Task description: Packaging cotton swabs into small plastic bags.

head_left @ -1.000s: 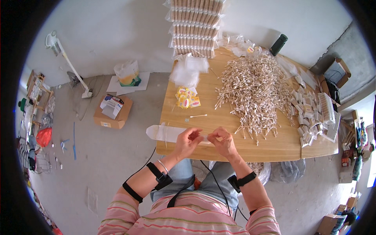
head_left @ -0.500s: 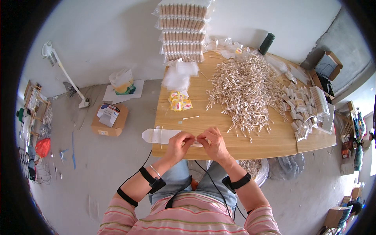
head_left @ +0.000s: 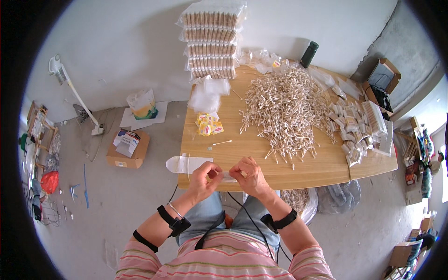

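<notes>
At the table's near edge, my left hand (head_left: 204, 181) and my right hand (head_left: 248, 176) pinch the two ends of a small whitish, see-through packet (head_left: 227, 178). Fingers cover much of it, and I cannot make out its contents. Beside my left hand lies a long white card strip (head_left: 177, 164) with a rounded end and a thin band across it. Beyond the hands rests a single cotton swab (head_left: 222, 142). Small yellow-and-white labels (head_left: 209, 125) lie farther up, below some clear plastic bags (head_left: 205, 101). A large heap of loose cotton swabs (head_left: 284, 112) spreads right of them.
Bagged cotton swabs (head_left: 210, 39) stand in a tall stack at the back left. Several small swab packs (head_left: 352, 123) lie at the right, near an open cardboard box (head_left: 385, 74). A dark green bottle (head_left: 309, 54) stands behind the heap. On the floor sits a carton (head_left: 126, 158).
Both hands have come slightly nearer to me and a little apart, so more of the packet between them shows. The whole view has shifted slightly.
</notes>
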A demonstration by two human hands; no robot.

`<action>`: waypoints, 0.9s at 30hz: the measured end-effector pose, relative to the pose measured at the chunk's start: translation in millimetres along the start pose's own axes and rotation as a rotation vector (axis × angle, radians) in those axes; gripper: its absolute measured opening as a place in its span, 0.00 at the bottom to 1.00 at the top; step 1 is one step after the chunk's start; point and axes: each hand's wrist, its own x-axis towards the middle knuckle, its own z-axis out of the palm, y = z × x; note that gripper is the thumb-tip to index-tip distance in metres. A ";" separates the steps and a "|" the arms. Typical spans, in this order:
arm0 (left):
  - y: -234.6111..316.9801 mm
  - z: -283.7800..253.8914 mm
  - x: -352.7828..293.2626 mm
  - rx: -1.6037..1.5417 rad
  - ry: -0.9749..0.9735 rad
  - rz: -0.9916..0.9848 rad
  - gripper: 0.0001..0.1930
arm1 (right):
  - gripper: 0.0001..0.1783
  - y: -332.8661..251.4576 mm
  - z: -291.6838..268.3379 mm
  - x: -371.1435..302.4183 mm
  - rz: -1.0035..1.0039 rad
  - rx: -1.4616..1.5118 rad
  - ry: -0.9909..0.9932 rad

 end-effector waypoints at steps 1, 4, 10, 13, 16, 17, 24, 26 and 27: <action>6.9 -0.5 1.2 0.053 -0.047 -0.007 0.03 | 0.05 0.3 -0.6 -1.9 0.002 -0.002 0.002; 8.1 2.9 1.0 0.030 -0.036 0.005 0.03 | 0.06 -6.5 0.4 -0.9 -0.021 0.063 -0.018; -1.7 2.5 -3.1 0.040 -0.017 0.024 0.04 | 0.07 -5.1 -8.0 -0.5 0.102 0.108 -0.034; 4.7 5.5 -3.6 0.025 -0.029 0.018 0.03 | 0.07 0.0 -11.9 -2.5 0.073 0.074 -0.084; 1.6 7.2 -3.9 0.038 -0.024 0.028 0.02 | 0.07 -4.0 -15.1 -1.0 0.124 0.062 -0.099; 0.6 8.0 -3.7 0.036 -0.026 0.028 0.02 | 0.07 -6.5 -13.8 -0.5 0.124 0.079 -0.069; -4.2 12.8 2.0 -0.051 -0.033 -0.070 0.03 | 0.06 13.8 -12.2 0.8 0.042 0.161 -0.117; -12.2 15.2 3.2 -0.120 -0.031 -0.133 0.04 | 0.06 17.0 -8.4 0.1 0.098 0.196 -0.113; -15.6 16.8 3.8 -0.101 -0.021 -0.145 0.04 | 0.05 17.9 -7.2 0.5 0.154 0.227 -0.103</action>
